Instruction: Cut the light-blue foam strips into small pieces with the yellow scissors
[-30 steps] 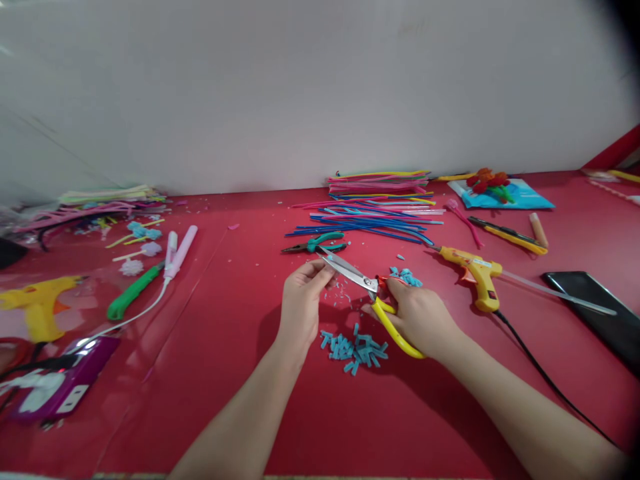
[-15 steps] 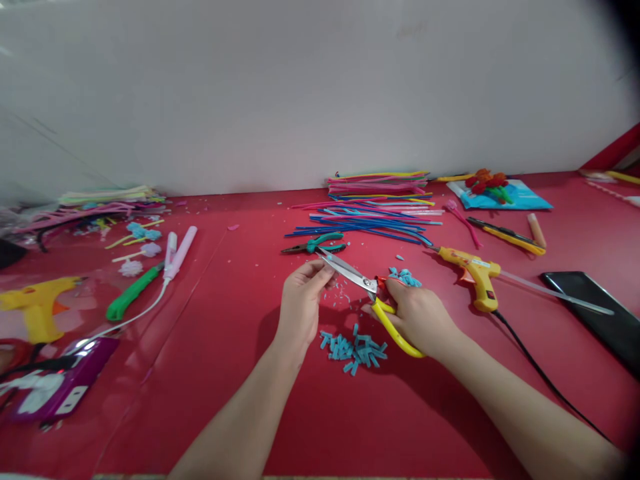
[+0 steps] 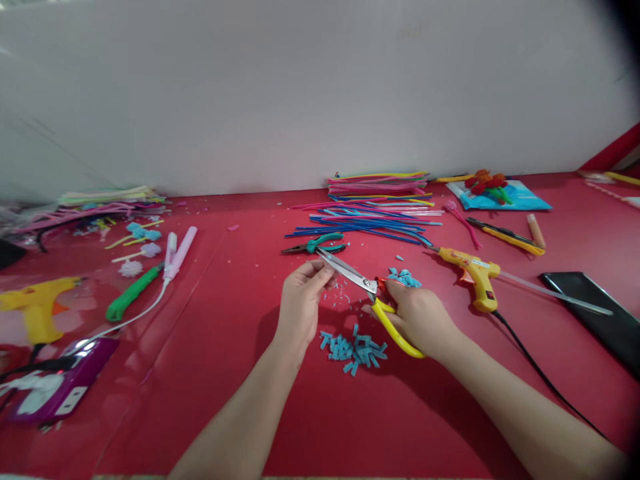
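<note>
My right hand is closed round the handles of yellow-handled scissors, their blades pointing up and left. At the blades, the fingers of my left hand are pinched together; what they hold is too small and hidden to make out. Below and between my hands lies a pile of short light-blue cut pieces. A second small heap of light-blue pieces sits just beyond my right hand. Tiny blue clippings are scattered under the blades. Green-handled pliers lie just past the scissor tips.
Pipe cleaners are stacked by the wall. On the right are a yellow glue gun, a black phone and a utility knife. To the left lie another glue gun, a green-handled tool, a pink hair iron and a purple power strip.
</note>
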A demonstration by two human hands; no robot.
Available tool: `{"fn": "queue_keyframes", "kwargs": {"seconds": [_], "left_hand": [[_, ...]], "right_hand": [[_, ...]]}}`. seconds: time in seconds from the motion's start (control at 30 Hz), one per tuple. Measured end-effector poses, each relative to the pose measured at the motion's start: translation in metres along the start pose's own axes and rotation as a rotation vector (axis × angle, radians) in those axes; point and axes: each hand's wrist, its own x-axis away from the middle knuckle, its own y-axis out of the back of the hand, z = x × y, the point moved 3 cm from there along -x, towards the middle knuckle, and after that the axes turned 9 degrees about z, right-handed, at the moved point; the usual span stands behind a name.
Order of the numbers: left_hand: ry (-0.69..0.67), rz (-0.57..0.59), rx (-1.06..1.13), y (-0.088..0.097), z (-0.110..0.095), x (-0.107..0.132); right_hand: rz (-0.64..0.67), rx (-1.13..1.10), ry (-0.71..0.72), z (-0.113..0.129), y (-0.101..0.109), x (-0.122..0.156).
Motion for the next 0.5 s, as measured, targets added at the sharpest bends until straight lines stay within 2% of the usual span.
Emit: {"fn": "queue_keyframes", "kwargs": {"seconds": [0.3,0.4,0.5], "left_hand": [[0.003,-0.003,-0.018,0.0,0.0,0.0],[0.058,0.044,-0.053,-0.004,0.003,0.001],[0.16,0.201,-0.128,-0.014,0.008,0.005]], "right_hand": [[0.005,-0.031,-0.036,-0.004,0.002,-0.002],[-0.009,-0.241,-0.06,-0.003,0.001,-0.004],[-0.016,-0.573,-0.048,0.0,0.001,-0.006]]}}
